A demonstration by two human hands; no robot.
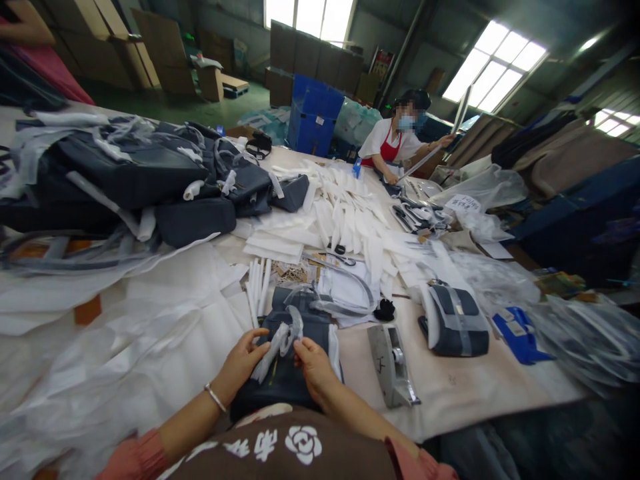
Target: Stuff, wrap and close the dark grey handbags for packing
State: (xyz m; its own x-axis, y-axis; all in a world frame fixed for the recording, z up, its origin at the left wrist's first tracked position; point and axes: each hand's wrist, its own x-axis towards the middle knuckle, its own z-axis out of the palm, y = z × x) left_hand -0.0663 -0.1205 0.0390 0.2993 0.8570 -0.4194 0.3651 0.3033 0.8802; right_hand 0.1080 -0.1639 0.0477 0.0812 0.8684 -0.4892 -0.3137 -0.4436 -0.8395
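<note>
The dark bag (285, 390) lies on the table (445, 393) directly in front of the brown apron (280, 453); take this bag as the clock centre, with 12 o'clock pointing away from the wearer. The right hand (316, 367) is closed at thumb and forefinger, pinching a length of plastic wrap (293, 327) over the bag's front. The left hand (245, 360), half curled, sits at the wrap's 9 o'clock side; whether its fingers grip cannot be told. A wrapped handle (350, 305) extends from the bag toward 2 o'clock. White rolls (257, 287) are located at 11 o'clock, just beside the bag. A grey tape dispenser (385, 367) stands at 3 o'clock; beyond it, between 2 and 3 o'clock, rests a second bag (455, 317) banded with clear plastic. White sheets (165, 327) cover the 9 o'clock area. A pile of dark bags (125, 177) occupies the zone between 10 and 11 o'clock. White strips (350, 213) are spread between 12 and 1 o'clock. At 1 o'clock, well apart, a co-worker (393, 143) in a red apron holds a long pale strip (430, 155).
</note>
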